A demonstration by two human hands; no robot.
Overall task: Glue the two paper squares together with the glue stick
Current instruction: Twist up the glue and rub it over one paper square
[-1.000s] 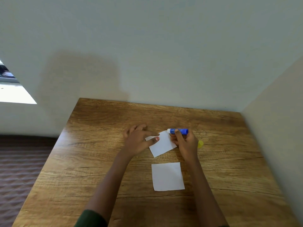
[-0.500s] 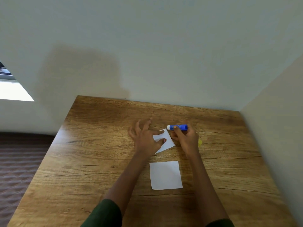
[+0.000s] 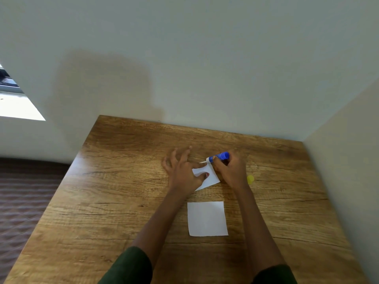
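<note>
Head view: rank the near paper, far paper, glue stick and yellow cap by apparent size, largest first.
1. near paper, fully visible.
2. far paper, partly under the left hand; being farther away, true size may match.
3. glue stick, partly hidden in the right hand.
4. yellow cap, half hidden behind that hand.

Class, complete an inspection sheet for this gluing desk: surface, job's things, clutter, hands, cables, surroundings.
Surface: wooden table, set in a wall corner.
Job's things: far paper square between the hands; near paper square flat, apart, untouched; glue stick, tip at the far square's far edge.
Clutter: small yellow object, perhaps the cap, beside the right hand.
Hands: left hand presses the far square, fingers spread; right hand grips the glue stick.
Cables: nothing seen.
Surroundings: pale walls; patterned floor and bright window at left.
</note>
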